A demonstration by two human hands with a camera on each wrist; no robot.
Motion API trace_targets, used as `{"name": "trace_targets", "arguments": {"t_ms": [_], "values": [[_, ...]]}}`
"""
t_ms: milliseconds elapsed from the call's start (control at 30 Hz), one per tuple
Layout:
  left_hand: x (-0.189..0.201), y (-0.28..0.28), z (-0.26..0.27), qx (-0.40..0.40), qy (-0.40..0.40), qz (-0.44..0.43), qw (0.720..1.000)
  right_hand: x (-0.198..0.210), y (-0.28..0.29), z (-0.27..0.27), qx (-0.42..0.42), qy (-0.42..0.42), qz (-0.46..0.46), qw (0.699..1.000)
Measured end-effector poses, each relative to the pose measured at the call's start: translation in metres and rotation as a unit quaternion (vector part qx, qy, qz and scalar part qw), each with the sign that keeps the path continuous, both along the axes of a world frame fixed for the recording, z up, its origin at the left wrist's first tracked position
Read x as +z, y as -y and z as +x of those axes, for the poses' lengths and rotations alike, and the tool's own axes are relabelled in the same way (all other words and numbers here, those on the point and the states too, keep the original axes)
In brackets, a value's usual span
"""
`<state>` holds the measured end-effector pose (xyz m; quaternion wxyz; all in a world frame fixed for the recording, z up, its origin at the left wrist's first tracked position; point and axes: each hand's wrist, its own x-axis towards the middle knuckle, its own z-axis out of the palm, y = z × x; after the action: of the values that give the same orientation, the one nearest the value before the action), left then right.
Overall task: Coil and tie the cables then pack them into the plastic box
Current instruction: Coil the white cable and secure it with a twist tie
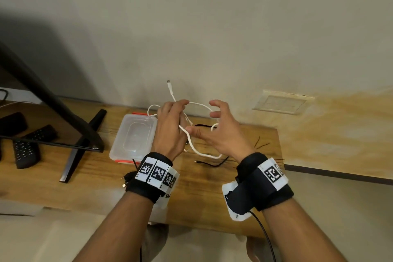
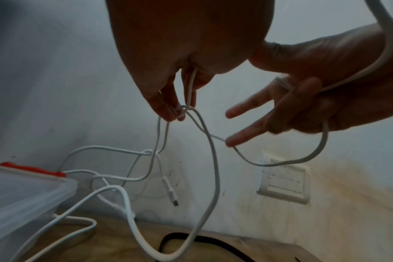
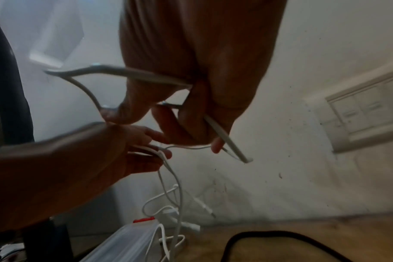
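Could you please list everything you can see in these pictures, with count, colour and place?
white cable: one, white, held up between both hands above the table, loose loops
plastic box: one, clear with red clips, on the table left of the hands, empty
black cable: at least one, black, lying on the table under the hands
table: one, light wood, against the wall
remote controls: at least two, black, far left on the table
monitor stand: one, black, left of the box
wall switch plate: one, cream, on the wall at right
left hand: pinches the white cable
right hand: fingers spread, cable looped round them
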<state>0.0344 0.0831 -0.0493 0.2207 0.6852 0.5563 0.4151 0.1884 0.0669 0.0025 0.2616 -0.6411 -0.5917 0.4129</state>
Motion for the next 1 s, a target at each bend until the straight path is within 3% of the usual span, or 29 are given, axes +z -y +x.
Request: {"name": "trace_targets", "arguments": {"t_ms": [167, 333, 433, 567, 700, 800, 900, 933, 967, 1000], "values": [[0.007, 0.004, -0.003, -0.014, 0.033, 0.038, 0.999, -0.006, -0.006, 0.004, 0.003, -0.008, 0.016, 1.0], [0.01, 0.009, -0.008, -0.056, 0.031, 0.055, 0.996, -0.013, -0.011, 0.012, 0.028, 0.065, 0.012, 0.997], [0.013, 0.013, -0.008, -0.068, 0.04, 0.054, 0.995, -0.018, -0.013, 0.008, 0.003, 0.046, 0.002, 0.999], [0.015, 0.013, -0.009, -0.056, 0.047, 0.06, 0.996, -0.018, -0.016, 0.005, 0.015, 0.049, 0.064, 0.997], [0.001, 0.004, -0.014, 0.003, 0.012, 0.004, 1.0, -0.003, -0.012, 0.0, 0.0, -0.05, 0.134, 0.99], [-0.012, -0.005, -0.021, 0.025, -0.062, -0.041, 0.997, 0.011, -0.008, 0.0, -0.008, -0.186, 0.108, 0.977], [-0.024, -0.012, -0.027, 0.028, -0.151, -0.091, 0.984, 0.021, -0.008, 0.002, -0.013, -0.414, 0.032, 0.91], [-0.026, -0.013, -0.027, 0.035, -0.156, -0.103, 0.982, 0.022, -0.009, 0.002, -0.018, -0.445, 0.007, 0.895], [-0.027, -0.014, -0.027, 0.044, -0.151, -0.106, 0.982, 0.022, -0.008, 0.002, -0.022, -0.43, -0.018, 0.902], [-0.027, -0.014, -0.025, 0.054, -0.144, -0.099, 0.983, 0.019, -0.007, 0.001, -0.023, -0.368, -0.04, 0.929]]}}
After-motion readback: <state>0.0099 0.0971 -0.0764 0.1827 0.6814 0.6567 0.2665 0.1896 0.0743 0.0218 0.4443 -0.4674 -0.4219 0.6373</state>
